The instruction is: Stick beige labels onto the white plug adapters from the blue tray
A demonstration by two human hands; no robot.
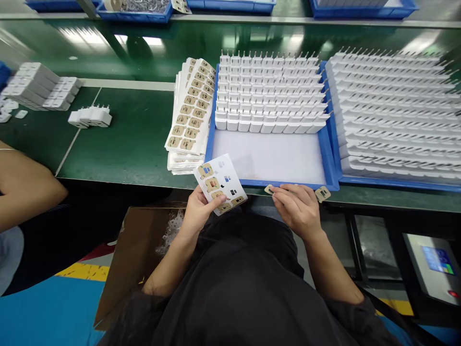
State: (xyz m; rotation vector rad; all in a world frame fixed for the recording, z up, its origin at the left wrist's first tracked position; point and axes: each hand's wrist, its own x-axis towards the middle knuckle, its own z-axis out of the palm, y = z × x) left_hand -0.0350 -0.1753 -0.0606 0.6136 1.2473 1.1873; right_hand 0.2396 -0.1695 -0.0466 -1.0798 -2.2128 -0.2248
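Note:
My left hand (200, 211) grips a white sheet of tan stickers (212, 184) by its lower edge, thumb on top. Several stickers remain on the sheet; bare backing with dark and blue marks shows beside them. Near the front rim of the blue tray (284, 184), my right hand (298, 206) is closed with tan stickers at its fingers: one sticker (323, 193) shows at the right side and another (268, 189) at the fingertips. White plug adapters (268, 126) stand in rows, pins up, in the rear of that tray.
A stack of sticker sheets (189, 117) lies left of the tray. A second tray of white adapters (392, 120) sits at right. Loose adapters (90, 117) lie on the green bench, near another person's arm (27, 187). A cardboard box (142, 240) stands below the bench edge.

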